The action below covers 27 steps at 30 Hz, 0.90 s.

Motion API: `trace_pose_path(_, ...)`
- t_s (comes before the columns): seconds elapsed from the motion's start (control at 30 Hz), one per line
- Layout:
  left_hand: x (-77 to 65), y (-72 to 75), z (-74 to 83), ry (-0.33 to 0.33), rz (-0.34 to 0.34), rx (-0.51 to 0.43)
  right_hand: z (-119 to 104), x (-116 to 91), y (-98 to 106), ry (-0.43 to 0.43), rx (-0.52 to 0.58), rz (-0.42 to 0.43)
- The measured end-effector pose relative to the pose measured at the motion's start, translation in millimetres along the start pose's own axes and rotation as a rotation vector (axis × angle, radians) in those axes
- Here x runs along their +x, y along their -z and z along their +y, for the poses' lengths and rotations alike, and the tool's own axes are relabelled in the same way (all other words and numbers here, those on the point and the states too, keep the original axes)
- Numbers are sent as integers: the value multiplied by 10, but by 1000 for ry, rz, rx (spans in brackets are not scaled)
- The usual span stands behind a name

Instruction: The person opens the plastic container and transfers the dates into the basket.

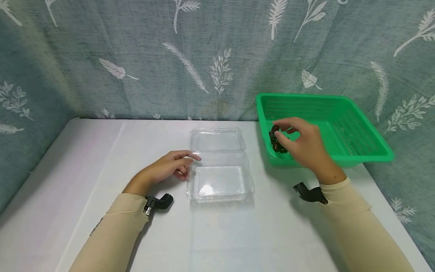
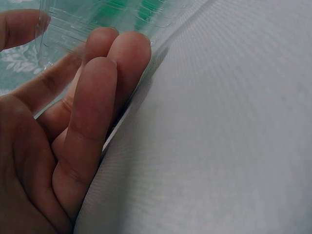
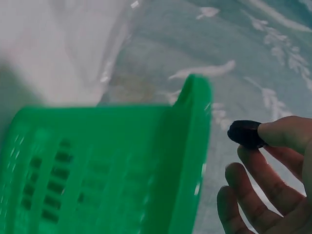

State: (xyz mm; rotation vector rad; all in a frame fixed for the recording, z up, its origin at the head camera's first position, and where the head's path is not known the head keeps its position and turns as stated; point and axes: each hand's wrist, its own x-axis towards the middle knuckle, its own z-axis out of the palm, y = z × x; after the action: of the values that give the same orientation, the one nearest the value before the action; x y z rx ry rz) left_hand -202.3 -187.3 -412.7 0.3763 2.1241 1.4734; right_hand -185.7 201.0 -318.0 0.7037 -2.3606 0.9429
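A clear plastic clamshell box (image 1: 219,181) lies on the white table with its lid (image 1: 217,139) folded back. My left hand (image 1: 175,162) is at its left side, the index finger reaching over the rim and the other fingers loosely bent. In the left wrist view the left hand (image 2: 73,126) has its fingertips close to the clear wall. Above the near left corner of the green basket (image 1: 326,160), my right hand (image 1: 302,141) pinches a small dark oval piece (image 3: 245,134) between thumb and finger. Several glossy dark brown pieces (image 1: 280,147) lie in that corner, partly hidden by the hand.
The basket stands at the back right of the table (image 1: 224,234), with slotted walls and a raised rim. A grey-green curtain with white leaf prints (image 1: 146,56) hangs behind and at both sides. A black camera mount is strapped to each wrist.
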Motion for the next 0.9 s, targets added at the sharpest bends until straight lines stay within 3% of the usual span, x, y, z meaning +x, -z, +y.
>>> trace_pose_path(0.17, -1, 19, -24, -7, -3, 3, 130, 37, 77, -70, -67, -115)
trace_pose_path(0.6, 8, -17, 1, -4, -9, -1, 450, 224, 161, -332, -190, -553)
trace_pose_path(0.9, -20, -8, 5, -13, -13, -13, 565, 275, 78, -333, -245, -707)
